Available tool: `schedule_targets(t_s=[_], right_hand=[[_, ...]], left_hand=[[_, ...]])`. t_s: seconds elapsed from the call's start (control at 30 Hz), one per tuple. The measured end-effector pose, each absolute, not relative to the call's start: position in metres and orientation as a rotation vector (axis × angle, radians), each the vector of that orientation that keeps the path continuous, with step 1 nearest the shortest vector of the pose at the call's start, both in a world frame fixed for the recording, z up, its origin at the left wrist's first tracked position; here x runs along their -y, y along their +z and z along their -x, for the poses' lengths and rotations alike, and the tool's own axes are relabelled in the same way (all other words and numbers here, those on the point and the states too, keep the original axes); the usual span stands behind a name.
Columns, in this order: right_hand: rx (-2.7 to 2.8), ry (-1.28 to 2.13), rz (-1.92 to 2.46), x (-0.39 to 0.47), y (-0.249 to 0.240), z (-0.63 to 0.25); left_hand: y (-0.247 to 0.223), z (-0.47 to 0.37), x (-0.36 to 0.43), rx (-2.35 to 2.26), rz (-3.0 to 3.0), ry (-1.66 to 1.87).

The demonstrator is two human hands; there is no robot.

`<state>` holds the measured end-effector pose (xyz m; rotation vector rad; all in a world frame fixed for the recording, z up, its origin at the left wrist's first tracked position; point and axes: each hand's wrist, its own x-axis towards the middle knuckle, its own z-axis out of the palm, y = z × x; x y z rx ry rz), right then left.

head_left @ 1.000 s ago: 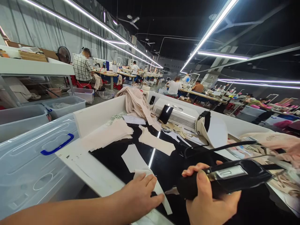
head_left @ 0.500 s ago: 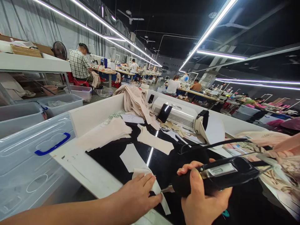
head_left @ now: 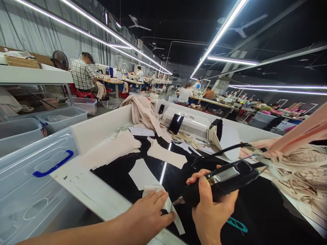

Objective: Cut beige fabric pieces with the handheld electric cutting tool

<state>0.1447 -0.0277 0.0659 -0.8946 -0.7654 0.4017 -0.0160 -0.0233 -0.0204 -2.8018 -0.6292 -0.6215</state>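
Observation:
My left hand [head_left: 150, 214] lies flat, fingers stretched out, on a pale fabric piece [head_left: 178, 223] over a white cut piece [head_left: 141, 173] on the black glossy work surface [head_left: 114, 183]. My right hand [head_left: 212, 204] is wrapped round a black hand-held power tool [head_left: 230, 178] with a silver switch plate and a cable at its rear. Its narrow metal tip points left and meets, or nearly meets, the fabric edge beside my left fingers. Another cream fabric piece [head_left: 167, 154] lies farther back, near a stack of cut pieces [head_left: 116, 149].
A teal-handled tool [head_left: 237, 224] lies right of my right hand. Behind stand a phone [head_left: 176, 123] and a white slotted machine [head_left: 189, 124]. Pale fabric strips [head_left: 306, 166] heap at the right. Clear plastic bins [head_left: 33, 183] stand left. Several people sit at sewing tables beyond.
My right hand and the power tool have shifted left and turned slightly, uncovering more of the teal-handled tool. My left hand stays pressed on the fabric. The view has shifted slightly.

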Motion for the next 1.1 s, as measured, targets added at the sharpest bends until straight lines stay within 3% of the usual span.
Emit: schedule_targets(t_s=[1.1], right_hand=[[0.850,0.366,0.891,0.035,0.062,-0.137]], left_hand=[[-0.017,0.031,0.019,0.586,2.880,-0.854]])
